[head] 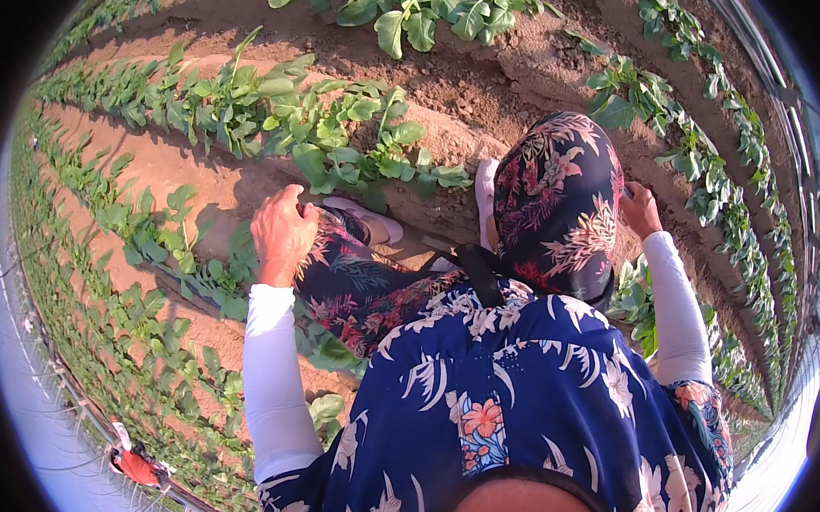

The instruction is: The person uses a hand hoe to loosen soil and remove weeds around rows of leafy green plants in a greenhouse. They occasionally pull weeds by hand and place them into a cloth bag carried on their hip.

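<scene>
My left hand [284, 237] is at my left knee, against the floral trouser leg [360, 288]. Its thumb and forefinger are apart, and I see nothing held between them. Beyond my right knee [557, 194], my right hand [642, 210] has its fingers curled. A small greyish patch shows at its fingertips, but the knee partly hides them and I cannot tell what it is. Just ahead of my pale shoes [370, 220], a row of leafy green plants [353, 137] grows on a raised soil ridge [449, 134].
More crop rows run along the left [133, 319] and right [713, 159]. Broken soil [458, 93] lies in the furrow ahead. A person in red [136, 465] is far off at lower left. Metal pipes [793, 128] line the right edge. A dark strap [479, 276] hangs at my lap.
</scene>
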Available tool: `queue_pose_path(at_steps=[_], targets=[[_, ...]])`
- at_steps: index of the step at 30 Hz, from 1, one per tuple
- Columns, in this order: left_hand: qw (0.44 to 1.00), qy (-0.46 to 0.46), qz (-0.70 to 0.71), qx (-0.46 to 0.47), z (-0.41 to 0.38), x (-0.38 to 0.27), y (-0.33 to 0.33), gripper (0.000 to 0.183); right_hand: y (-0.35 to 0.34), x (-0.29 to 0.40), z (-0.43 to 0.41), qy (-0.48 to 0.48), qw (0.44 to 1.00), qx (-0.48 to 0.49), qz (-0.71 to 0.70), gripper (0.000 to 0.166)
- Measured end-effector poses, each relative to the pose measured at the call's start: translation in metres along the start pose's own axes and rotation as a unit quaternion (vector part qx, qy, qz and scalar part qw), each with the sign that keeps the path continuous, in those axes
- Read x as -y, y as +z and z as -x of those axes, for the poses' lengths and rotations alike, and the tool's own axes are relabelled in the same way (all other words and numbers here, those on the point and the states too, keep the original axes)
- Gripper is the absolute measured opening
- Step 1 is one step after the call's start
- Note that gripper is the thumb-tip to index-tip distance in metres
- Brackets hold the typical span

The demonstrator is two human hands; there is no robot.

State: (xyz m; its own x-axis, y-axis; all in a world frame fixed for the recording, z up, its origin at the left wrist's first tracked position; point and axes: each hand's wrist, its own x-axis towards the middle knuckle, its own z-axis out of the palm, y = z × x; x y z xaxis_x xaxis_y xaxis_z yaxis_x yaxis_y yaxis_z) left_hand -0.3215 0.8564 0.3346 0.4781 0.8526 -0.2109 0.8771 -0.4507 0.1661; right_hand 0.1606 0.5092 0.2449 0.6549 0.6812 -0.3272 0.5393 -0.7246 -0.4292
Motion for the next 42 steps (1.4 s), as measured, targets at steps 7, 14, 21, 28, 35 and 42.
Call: queue_pose_path(at_steps=[7, 14, 21, 28, 35, 42], targets=[[0.999, 0.008, -0.013, 0.032, 0.006, -0.012, -0.014, 0.034, 0.065, 0.035, -0.055, 0.017, 0.996, 0.074, -0.047, 0.041], [0.993, 0.040, 0.092, 0.059, -0.024, -0.053, 0.012, 0.040, 0.092, 0.097, -0.115, -0.083, 0.988, 0.114, -0.056, 0.033], [0.985, 0.154, 0.014, 0.078, -0.064, -0.051, 0.059, 0.032, 0.135, 0.160, -0.169, -0.180, 0.978, 0.103, -0.028, 0.031], [0.987, 0.159, 0.026, -0.025, -0.112, -0.033, 0.081, 0.034, 0.193, 0.174, -0.225, -0.170, 0.979, 0.110, -0.019, 0.032], [0.986, 0.167, -0.022, 0.000, -0.132, -0.028, 0.094, 0.043, 0.209, 0.148, -0.218, -0.140, 0.982, 0.125, -0.010, 0.033], [0.985, 0.158, -0.038, 0.061, -0.136, -0.034, 0.099, 0.049, 0.226, 0.145, -0.207, -0.175, 0.982, 0.066, -0.033, 0.035]])
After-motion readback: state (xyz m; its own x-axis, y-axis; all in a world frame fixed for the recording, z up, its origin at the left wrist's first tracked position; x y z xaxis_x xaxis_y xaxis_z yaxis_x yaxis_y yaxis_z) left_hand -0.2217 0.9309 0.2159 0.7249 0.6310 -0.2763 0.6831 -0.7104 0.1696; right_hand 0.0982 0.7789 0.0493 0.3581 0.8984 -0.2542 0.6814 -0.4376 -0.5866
